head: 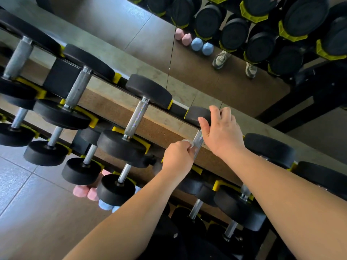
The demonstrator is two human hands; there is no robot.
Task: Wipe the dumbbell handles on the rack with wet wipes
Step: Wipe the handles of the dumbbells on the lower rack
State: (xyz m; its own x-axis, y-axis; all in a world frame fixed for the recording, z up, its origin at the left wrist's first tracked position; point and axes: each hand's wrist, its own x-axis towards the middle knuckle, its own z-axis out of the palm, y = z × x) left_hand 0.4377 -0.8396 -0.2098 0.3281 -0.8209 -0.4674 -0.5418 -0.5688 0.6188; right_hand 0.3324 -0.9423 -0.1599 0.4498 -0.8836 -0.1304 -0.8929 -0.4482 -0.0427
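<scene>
The left hand is the nearer one. Its fingers are curled into a fist and pinch a small, bunched wet wipe, and the wipe is pressed on the left side of a dumbbell handle. This handle is on the top row of the rack. Its long axis goes away from the person, from the near head, which is hidden under the left wrist, up to the far head. Only a short, bright piece of the metal shows between the two hands.

The right hand is farther. Its fingers are bent over the far head and its thumb is on the near face, so it holds the dumbbell in place.

I judge that the coming move turns on this axis: the wipe must slide along the handle, toward the far head or back toward the person, and not across it. The left hand is the one placed to do this. The next handle lies parallel, to the left, well apart.
</scene>
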